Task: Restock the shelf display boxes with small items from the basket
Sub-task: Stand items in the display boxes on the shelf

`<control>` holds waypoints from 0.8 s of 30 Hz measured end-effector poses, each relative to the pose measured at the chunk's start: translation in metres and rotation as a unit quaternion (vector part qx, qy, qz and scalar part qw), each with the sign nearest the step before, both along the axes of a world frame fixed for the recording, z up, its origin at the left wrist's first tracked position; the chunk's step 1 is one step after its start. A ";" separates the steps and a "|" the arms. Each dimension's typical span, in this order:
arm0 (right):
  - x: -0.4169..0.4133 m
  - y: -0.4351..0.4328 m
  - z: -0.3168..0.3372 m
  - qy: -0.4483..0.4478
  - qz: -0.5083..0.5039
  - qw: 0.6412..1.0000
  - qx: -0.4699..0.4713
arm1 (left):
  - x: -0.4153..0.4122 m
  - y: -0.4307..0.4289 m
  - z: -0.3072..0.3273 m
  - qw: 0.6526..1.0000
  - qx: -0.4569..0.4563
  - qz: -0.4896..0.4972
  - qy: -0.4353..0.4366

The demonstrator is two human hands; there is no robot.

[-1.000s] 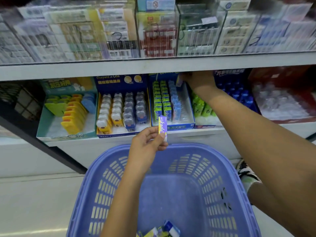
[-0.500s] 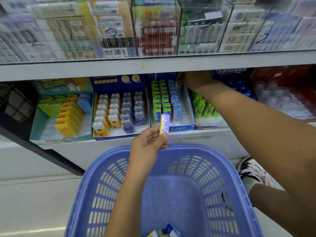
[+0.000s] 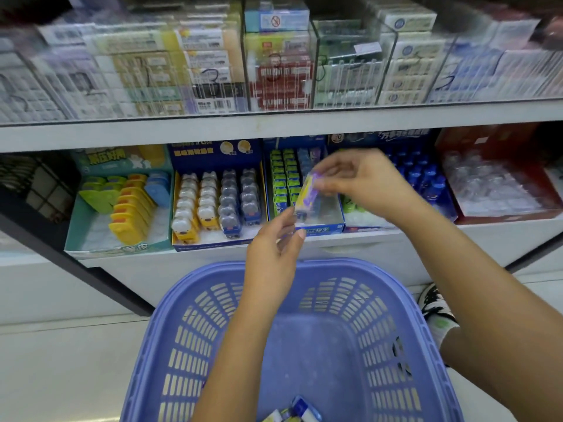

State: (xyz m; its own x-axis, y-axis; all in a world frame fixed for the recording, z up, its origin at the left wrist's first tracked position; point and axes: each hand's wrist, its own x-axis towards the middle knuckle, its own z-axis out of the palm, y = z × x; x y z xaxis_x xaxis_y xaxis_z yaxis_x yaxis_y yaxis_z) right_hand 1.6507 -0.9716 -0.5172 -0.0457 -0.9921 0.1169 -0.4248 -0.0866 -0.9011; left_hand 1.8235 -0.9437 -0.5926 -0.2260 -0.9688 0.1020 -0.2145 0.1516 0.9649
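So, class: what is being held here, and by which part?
The packet: the right hand pinches its top end; whether the left hand grips its lower end cannot be told.

Clear plastic cases [image 3: 280,65] are standing in a row along the upper shelf [image 3: 182,134], reaching its front edge. Stacked packets are showing, blurred, through their fronts, and red packets [image 3: 281,83] are sitting in the case near the middle. Under the left end of that shelf a dark gridded object [image 3: 39,184] is sitting in shadow. A dark bar [image 3: 76,254] is slanting down below it to the pale floor [image 3: 61,360]. A black-and-white shoe [image 3: 435,306] is resting on the floor at the right.
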 end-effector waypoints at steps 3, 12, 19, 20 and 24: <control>-0.020 -0.024 -0.002 0.048 -0.135 0.987 -0.077 | -0.001 0.001 -0.009 0.962 -0.127 -0.036 -0.240; -0.029 -0.084 -0.029 0.208 -0.106 0.972 0.004 | -0.003 -0.002 -0.020 0.936 -0.173 -0.055 -0.302; -0.028 -0.101 -0.024 0.352 -0.075 0.930 0.075 | -0.003 -0.004 -0.023 0.940 -0.175 -0.055 -0.288; -0.026 -0.100 -0.024 0.379 -0.081 0.919 0.071 | -0.003 -0.005 -0.023 0.940 -0.174 -0.058 -0.288; -0.019 -0.096 -0.019 0.440 -0.074 0.892 0.072 | 0.000 -0.005 -0.019 0.942 -0.159 -0.082 -0.285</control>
